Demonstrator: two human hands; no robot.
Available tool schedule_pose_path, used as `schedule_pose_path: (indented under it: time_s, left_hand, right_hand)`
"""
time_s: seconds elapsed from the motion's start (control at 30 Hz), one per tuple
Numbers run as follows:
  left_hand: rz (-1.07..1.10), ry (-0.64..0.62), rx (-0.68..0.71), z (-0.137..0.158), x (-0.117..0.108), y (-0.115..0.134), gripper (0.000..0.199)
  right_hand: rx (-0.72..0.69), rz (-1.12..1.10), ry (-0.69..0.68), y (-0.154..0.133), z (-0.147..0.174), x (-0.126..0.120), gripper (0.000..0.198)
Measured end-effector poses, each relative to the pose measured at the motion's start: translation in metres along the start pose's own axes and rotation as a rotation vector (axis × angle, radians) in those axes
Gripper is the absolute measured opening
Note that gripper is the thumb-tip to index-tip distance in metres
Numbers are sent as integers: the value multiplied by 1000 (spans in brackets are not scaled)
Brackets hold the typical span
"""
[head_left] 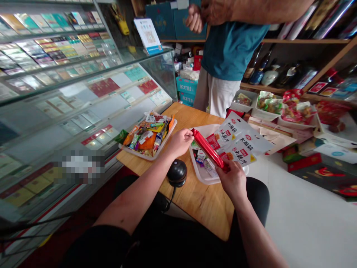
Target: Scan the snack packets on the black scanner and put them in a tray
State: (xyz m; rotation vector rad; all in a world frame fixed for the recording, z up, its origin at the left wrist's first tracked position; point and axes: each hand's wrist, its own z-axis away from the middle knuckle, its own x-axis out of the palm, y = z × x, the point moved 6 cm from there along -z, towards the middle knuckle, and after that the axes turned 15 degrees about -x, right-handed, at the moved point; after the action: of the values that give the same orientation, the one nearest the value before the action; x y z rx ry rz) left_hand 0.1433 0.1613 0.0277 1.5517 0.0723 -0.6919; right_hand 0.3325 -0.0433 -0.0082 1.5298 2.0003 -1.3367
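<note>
Head view: left grip (180, 142) pinched on the far end of a red packet (208, 147), right grip (233, 180) closed round its near end; packet slants over a white plastic tray (208, 182) on the wooden tabletop (202, 203), black domed device (177, 172) beside the tray.
</note>
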Motion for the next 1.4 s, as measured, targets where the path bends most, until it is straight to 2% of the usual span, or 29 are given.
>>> schedule_pose_path:
  time_s: [0.13,0.23,0.4,0.5,0.57,0.77,0.87,0.97,1.07,1.27,1.4]
  left_hand:
    - [37,-132,47,-3,24,25,20]
    - [30,-161,142,-2,35,38,27]
    - [4,-142,132,3,34,33,32]
    - [-4,-83,118,12,19,20,30]
    - [-52,0,118,20,2,7,30]
    - [-375,421,127,45,-63,-48,28]
    - [-545,545,51,53,-91,-79,31]
    - [-610,600,-8,55,-113,-104,32]
    - [-686,609,-63,52,-124,-121,37]
    - [-846,535,-180,46,-122,-140,43]
    - [-829,542,-207,46,-121,-144,47]
  right_hand:
    - [30,59,69,15,4,-4,41]
    - [65,69,82,21,5,-6,44]
    - [80,68,75,19,2,-5,44]
    - [35,11,85,13,-2,-3,37]
    - [6,-34,89,8,-4,-1,34]
    - [-32,-56,73,-3,-8,6,30]
    - [-31,-63,72,-5,-10,11,27]
    - [-43,-97,76,-10,-15,16,23]
    - [-43,-126,64,-16,-21,20,22]
    - [-53,-148,41,-30,-29,24,22]
    - [-39,-180,37,-34,-30,25,23]
